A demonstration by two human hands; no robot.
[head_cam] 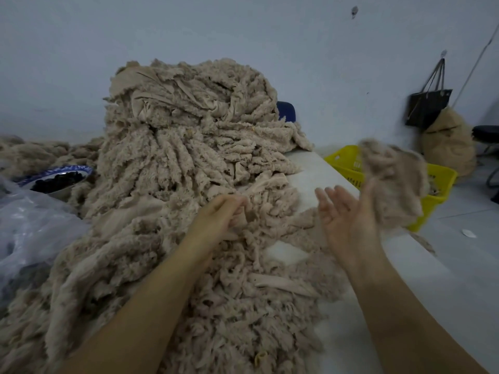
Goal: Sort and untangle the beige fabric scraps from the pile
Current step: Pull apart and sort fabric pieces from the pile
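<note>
Early going: the tall heap of fuzzy beige fabric scraps (175, 163) covered the white bench (305, 168) centre and lower left, left hand (224, 214) grip clamped on a strand mid-frame, right hand (348, 220) grip splayed apart beside one blurred loose scrap (391, 184) over the yellow plastic basket (440, 182).

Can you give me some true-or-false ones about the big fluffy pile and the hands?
1. The left hand grips fabric in the beige pile. True.
2. The basket beside the table is red. False: it is yellow.
3. The right hand is a tight fist. False: its fingers are straight and spread, with a blurred scrap beside it.
4. A black bag hangs on the wall. True.
5. The bowl on the left is empty. False: it holds dark pieces.
</note>
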